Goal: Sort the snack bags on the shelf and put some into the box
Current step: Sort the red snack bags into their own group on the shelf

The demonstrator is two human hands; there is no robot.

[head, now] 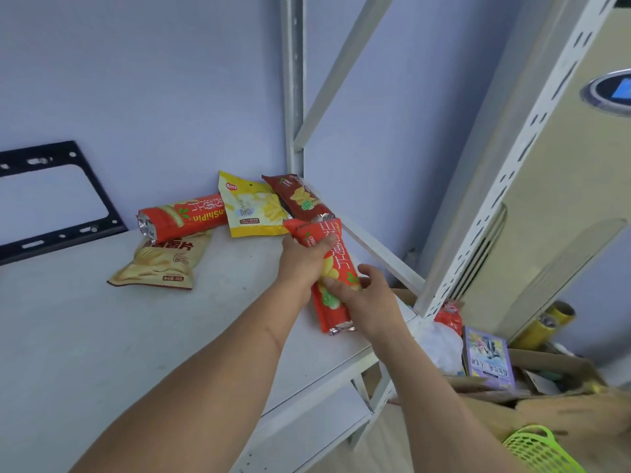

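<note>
A long orange-red snack bag (336,249) is held over the right end of the white shelf (102,336). My left hand (300,259) grips its upper half and my right hand (367,302) grips its lower half. Behind them lie a second orange tube-shaped bag (184,216), a yellow bag (251,206), a dark red bag (298,199) and a beige bag (164,261). The cardboard box (546,367) stands below the shelf at the right, with a purple packet (488,353) and other items in it.
White slotted shelf uprights (505,186) and a diagonal brace (341,66) rise at the right. A black metal bracket (51,199) leans on the wall at left. A green mesh basket (543,452) sits at the bottom right, and a beige appliance (563,165) stands behind the frame.
</note>
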